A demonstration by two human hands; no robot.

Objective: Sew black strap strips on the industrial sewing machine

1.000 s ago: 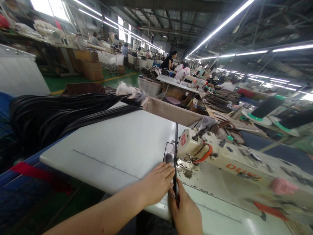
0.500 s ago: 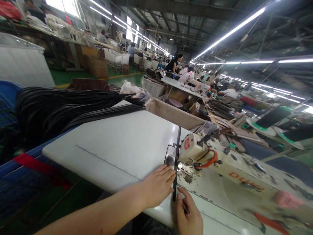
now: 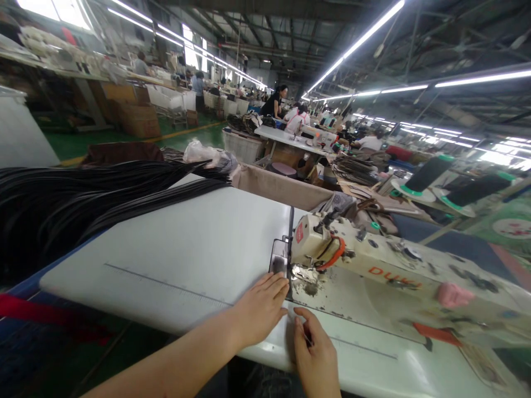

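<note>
My left hand (image 3: 265, 304) lies flat on the white table (image 3: 186, 232), its fingertips on the metal plate (image 3: 279, 262) and against a narrow black strip (image 3: 291, 229). That strip runs away from me beside the head of the sewing machine (image 3: 309, 243). Just right of the strip's near end is my right hand (image 3: 315, 345), its thumb and index finger curled toward each other with a gap between the tips. Nothing shows between them.
A big bundle of black strips (image 3: 83, 204) hangs over the table's left corner. Behind the table stands a beige-lined bin (image 3: 282, 185). Black thread spools (image 3: 429, 176) are at the right. People (image 3: 274, 104) work farther back.
The view has shifted, moving the scene leftward. The black strip has slid away from me, and its near end now lies farther from the table's front edge. Both hands remain close together.
</note>
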